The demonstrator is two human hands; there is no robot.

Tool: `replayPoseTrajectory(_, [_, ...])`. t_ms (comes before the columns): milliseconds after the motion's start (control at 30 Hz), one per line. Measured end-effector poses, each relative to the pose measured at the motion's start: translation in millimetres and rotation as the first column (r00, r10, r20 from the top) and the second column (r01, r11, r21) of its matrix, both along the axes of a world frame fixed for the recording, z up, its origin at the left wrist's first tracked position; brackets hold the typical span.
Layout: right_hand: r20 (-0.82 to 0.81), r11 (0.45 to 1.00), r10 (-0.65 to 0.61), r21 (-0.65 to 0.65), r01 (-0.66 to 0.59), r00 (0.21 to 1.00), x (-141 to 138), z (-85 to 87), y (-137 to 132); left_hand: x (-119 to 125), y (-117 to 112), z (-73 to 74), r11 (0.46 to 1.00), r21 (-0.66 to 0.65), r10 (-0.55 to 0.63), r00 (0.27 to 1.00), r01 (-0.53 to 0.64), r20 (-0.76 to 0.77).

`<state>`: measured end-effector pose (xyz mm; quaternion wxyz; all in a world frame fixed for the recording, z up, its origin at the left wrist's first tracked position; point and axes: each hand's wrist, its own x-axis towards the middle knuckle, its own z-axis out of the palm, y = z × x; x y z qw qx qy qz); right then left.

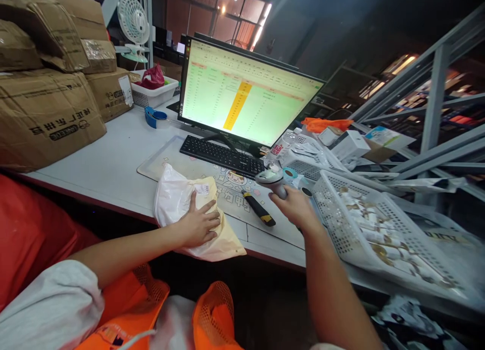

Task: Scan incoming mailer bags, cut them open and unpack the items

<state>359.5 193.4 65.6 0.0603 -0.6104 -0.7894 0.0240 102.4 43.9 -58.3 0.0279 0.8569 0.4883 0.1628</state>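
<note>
My left hand [200, 222] lies flat with fingers spread on a pale yellow and white plastic mailing bag [227, 239], which hangs partly over the table's front edge. A small barcode label [202, 189] shows on the bag just above my fingertips. My right hand [293, 206] is wrapped round the handle of a grey barcode scanner [271, 177], its head pointing left above the desk mat. Between both hands a black and yellow utility knife [258, 207] rests on the mat.
A monitor [246, 97] and black keyboard [222, 155] stand behind the bag. Cardboard boxes [49, 117] are stacked at left, near a blue tape dispenser [154, 117]. At right, a white basket [333, 223] holds several small bottles. A patterned desk mat [166, 153] covers the table's middle.
</note>
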Motion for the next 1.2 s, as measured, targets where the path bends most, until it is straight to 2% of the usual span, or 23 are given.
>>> replayPoseTrajectory(67, [-0.071,0.966,0.246,-0.066,-0.251,0.967,-14.1,26.6,-22.9,0.1,0.2,-1.4,1.0,0.0,0.001,1.0,-0.001,-0.002])
replayPoseTrajectory(133, [-0.086,0.889,0.422,-0.156,-0.431,0.902,-31.4,43.2,-43.5,0.2,0.2,-2.7,1.0,0.006,0.003,1.0,-0.003,-0.008])
replayPoseTrajectory(200, [-0.016,0.832,0.528,-0.192,-0.521,0.849,-47.7,48.8,-56.3,0.6,-0.1,-3.0,1.0,0.016,0.007,1.0,-0.007,-0.016])
replayPoseTrajectory(267, [0.078,0.807,0.582,-0.177,-0.563,0.81,-59.1,46.4,-60.1,1.1,-0.8,-2.1,1.0,0.017,0.014,1.0,-0.014,-0.024])
replayPoseTrajectory(367, [0.114,0.799,0.599,-0.141,-0.584,0.793,-63.6,37.9,-54.4,2.0,-2.7,0.5,1.0,-0.004,0.02,1.0,-0.02,-0.019])
replayPoseTrajectory(500, [0.0,0.811,0.577,-0.123,-0.572,0.817,-53.2,29.3,-41.6,2.8,-6.5,5.5,0.999,-0.044,0.009,1.0,-0.007,0.025])
replayPoseTrajectory(567, [-0.07,0.815,0.561,-0.126,-0.565,0.825,-45.5,26.4,-37.2,1.9,-6.8,12.0,0.999,-0.033,-0.003,0.998,0.005,0.055])
replayPoseTrajectory(633, [-0.11,0.82,0.55,-0.122,-0.56,0.828,-38.7,24.4,-35.1,-1.9,-2.3,23.8,0.999,0.0,0.034,0.993,-0.035,0.113])
replayPoseTrajectory(700, [-0.124,0.822,0.546,-0.11,-0.558,0.829,-34.6,23.7,-35.1,-10.2,9.5,40.1,0.981,0.047,0.179,0.967,-0.19,0.181])
replayPoseTrajectory(733, [-0.124,0.826,0.544,-0.098,-0.556,0.83,-33.8,23.8,-36.0,-16.4,18.3,48.7,0.95,0.067,0.288,0.937,-0.306,0.199])
replayPoseTrajectory(800, [-0.114,0.834,0.541,-0.059,-0.549,0.833,-34.9,24.5,-39.5,-32.5,39.5,63.8,0.848,0.059,0.511,0.843,-0.526,0.171])
replayPoseTrajectory(867, [-0.103,0.834,0.546,-0.027,-0.551,0.831,-38.4,25.2,-45.1,-51.5,61.0,72.1,0.768,-0.071,0.64,0.767,-0.637,0.042])
replayPoseTrajectory(933, [-0.095,0.826,0.559,-0.027,-0.563,0.824,-41.8,25.5,-51.6,-69.1,76.7,73.5,0.762,-0.256,0.606,0.794,-0.594,-0.039])
replayPoseTrajectory(1000, [-0.08,0.82,0.566,-0.046,-0.57,0.821,-43.1,25.7,-57.5,-81.7,83.4,72.5,0.794,-0.335,0.53,0.848,-0.507,-0.027])
replayPoseTrajectory(1100, [-0.068,0.812,0.575,-0.071,-0.579,0.815,-40.6,28.4,-63.3,-89.6,80.5,75.7,0.859,-0.319,0.437,0.898,-0.401,0.045])
replayPoseTrajectory(1200, [-0.078,0.799,0.591,-0.082,-0.596,0.803,-37.5,35.4,-66.2,-91.0,73.9,84.6,0.9,-0.282,0.374,0.921,-0.333,0.106])
